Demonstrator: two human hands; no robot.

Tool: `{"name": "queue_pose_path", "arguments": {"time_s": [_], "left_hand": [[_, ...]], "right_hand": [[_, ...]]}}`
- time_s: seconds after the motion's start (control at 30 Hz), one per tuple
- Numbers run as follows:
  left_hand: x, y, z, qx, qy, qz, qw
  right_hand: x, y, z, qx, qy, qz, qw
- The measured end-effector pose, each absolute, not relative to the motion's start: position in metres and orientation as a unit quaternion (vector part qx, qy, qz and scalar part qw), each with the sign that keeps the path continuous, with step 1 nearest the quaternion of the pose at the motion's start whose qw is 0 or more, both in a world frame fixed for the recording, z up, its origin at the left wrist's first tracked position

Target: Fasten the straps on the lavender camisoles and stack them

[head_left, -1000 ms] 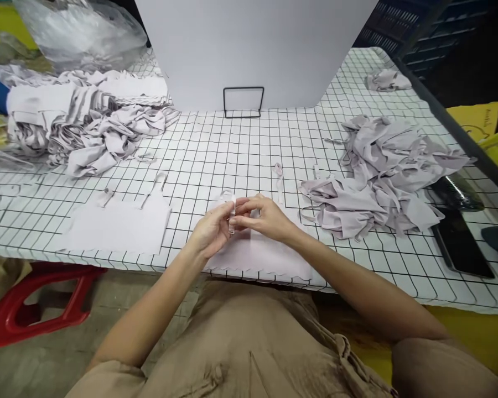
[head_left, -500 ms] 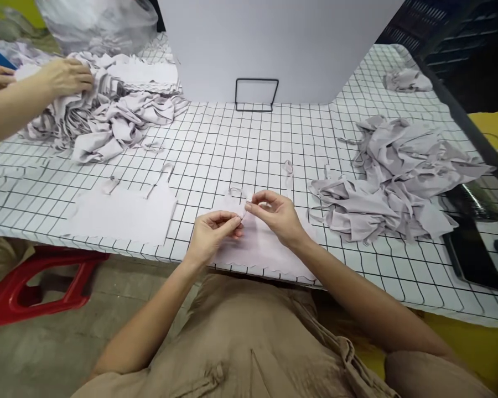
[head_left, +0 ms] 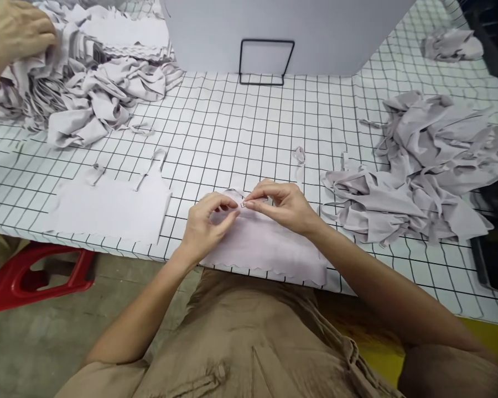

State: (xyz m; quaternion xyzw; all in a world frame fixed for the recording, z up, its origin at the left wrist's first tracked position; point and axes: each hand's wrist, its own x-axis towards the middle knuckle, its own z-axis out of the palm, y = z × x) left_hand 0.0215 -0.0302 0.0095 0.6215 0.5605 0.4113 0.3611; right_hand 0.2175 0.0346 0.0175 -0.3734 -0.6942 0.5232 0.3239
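A pale lilac garment [head_left: 265,249] with a scalloped hem lies flat at the near edge of the grid-patterned table [head_left: 232,132]. Both my hands meet over its top left corner. My left hand [head_left: 205,224] pinches the garment's thin shoulder strap, fingers curled. My right hand [head_left: 284,205] pinches the same strap with a small clear clip at its fingertips. A second flat garment [head_left: 112,207] with two straps lies to the left.
Another person's hand [head_left: 14,33] rests on a heap of lilac garments [head_left: 87,88] at the far left. A second heap [head_left: 419,171] lies at the right. A grey board with a black wire stand [head_left: 266,62] stands behind. A red stool [head_left: 37,273] is below left.
My hands have lowered onto the garment's corner and pinch closer together. The view has tilted down and nearer. The other person's hand came in at the left heap.
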Motion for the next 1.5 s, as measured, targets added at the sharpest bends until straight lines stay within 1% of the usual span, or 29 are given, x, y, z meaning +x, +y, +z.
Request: {"name": "queue_pose_path", "arguments": {"time_s": [0.1,0.17,0.23,0.33,0.43,0.63,0.83,1.0,1.1,1.23,1.4,1.5], "left_hand": [[0.015,-0.032,-0.005,0.686,0.614,0.299,0.251],[0.013,-0.033,-0.011,0.701,0.627,0.25,0.229],[0.014,-0.032,-0.014,0.712,0.622,0.23,0.233],[0.016,-0.028,-0.013,0.717,0.608,0.224,0.257],[0.018,-0.026,-0.011,0.721,0.593,0.236,0.27],[0.017,-0.027,-0.011,0.726,0.578,0.251,0.275],[0.016,-0.026,-0.01,0.73,0.567,0.256,0.282],[0.015,-0.027,-0.01,0.732,0.565,0.248,0.289],[0.015,-0.027,-0.011,0.732,0.569,0.24,0.288],[0.015,-0.027,-0.011,0.736,0.561,0.253,0.282],[0.014,-0.027,-0.01,0.726,0.564,0.265,0.291],[0.014,-0.027,-0.008,0.715,0.567,0.272,0.305]], "right_hand": [[0.221,0.039,0.015,-0.377,-0.717,0.509,0.29],[0.222,0.042,0.013,-0.361,-0.757,0.477,0.263],[0.223,0.045,0.011,-0.332,-0.806,0.429,0.238],[0.223,0.049,0.008,-0.286,-0.874,0.345,0.189],[0.222,0.054,0.008,-0.242,-0.91,0.307,0.135],[0.215,0.062,0.013,-0.183,-0.926,0.322,0.073],[0.212,0.068,0.014,-0.153,-0.925,0.346,0.043],[0.211,0.071,0.017,-0.141,-0.929,0.343,0.017],[0.209,0.071,0.017,-0.132,-0.93,0.343,0.014],[0.207,0.071,0.014,-0.139,-0.928,0.343,0.039],[0.204,0.064,0.007,-0.155,-0.92,0.346,0.097],[0.201,0.054,-0.001,-0.164,-0.908,0.353,0.154]]}}
